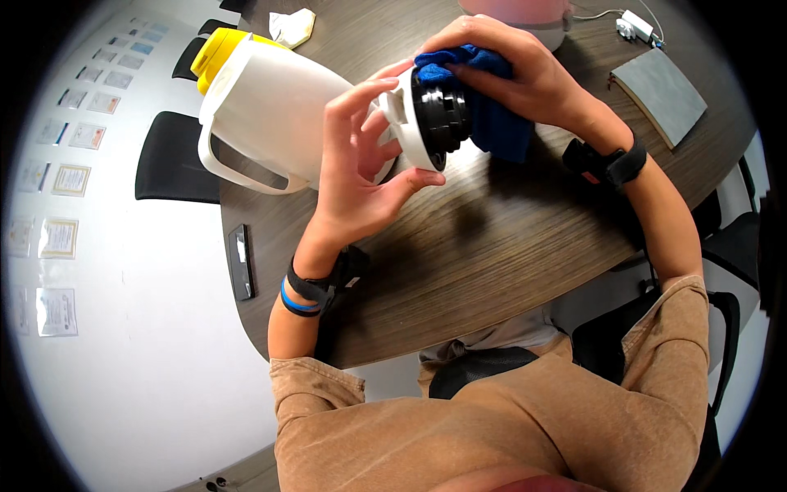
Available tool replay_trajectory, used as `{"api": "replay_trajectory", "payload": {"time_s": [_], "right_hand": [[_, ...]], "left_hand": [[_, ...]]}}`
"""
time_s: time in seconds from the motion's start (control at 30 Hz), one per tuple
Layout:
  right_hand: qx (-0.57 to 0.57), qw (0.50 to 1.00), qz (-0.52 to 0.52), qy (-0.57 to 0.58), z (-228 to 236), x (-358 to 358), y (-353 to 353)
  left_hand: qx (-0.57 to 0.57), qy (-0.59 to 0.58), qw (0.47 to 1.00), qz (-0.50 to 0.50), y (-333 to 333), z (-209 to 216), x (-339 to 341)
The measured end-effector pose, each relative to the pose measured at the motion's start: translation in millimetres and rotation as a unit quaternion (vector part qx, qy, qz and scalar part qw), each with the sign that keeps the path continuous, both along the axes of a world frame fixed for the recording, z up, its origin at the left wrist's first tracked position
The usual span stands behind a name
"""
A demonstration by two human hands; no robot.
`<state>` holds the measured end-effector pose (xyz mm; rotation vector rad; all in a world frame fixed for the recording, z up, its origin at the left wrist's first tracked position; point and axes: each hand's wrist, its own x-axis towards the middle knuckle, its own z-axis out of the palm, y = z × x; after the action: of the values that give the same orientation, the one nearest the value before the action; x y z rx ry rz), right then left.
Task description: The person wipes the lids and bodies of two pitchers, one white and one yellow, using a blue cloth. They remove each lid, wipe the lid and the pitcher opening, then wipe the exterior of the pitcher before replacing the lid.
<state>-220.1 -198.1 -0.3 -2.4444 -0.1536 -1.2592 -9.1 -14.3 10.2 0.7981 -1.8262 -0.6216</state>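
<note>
Over table [500, 238], I log: left hand [361, 160], grasping white-and-black lid [440, 119]; right hand [529, 74], gripping blue cloth [502, 127] against it (loose end hanging right); white jug [275, 107], left.

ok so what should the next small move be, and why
I'd probably slide the blue cloth down along the ridged black side of the lid: the right hand holds the cloth at its upper part, the lower part is uncovered, and the left hand grips the white rim, which should keep it steady.
</note>
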Motion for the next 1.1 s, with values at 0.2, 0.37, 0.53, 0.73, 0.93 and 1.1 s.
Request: {"api": "replay_trajectory", "payload": {"time_s": [0.2,0.37,0.53,0.73,0.93,1.1], "right_hand": [[0.000,1.000,-0.016,0.020,-1,0,5],[-0.063,0.995,-0.068,0.026,1,1,14],[-0.148,0.987,-0.054,0.020,0,2,20],[-0.222,0.973,-0.070,-0.006,4,1,29],[-0.246,0.963,-0.104,-0.040,13,-3,33],[-0.211,0.968,-0.109,-0.081,14,-7,22]], "left_hand": [[-0.012,0.044,0.998,0.036,3,4,1],[-0.058,0.051,0.994,0.076,2,1,3],[-0.086,0.027,0.988,0.123,-3,-4,7],[-0.077,0.006,0.987,0.143,-6,-12,10],[-0.096,-0.061,0.979,0.167,-9,-10,8],[-0.076,-0.088,0.978,0.174,-7,-9,4]]}}
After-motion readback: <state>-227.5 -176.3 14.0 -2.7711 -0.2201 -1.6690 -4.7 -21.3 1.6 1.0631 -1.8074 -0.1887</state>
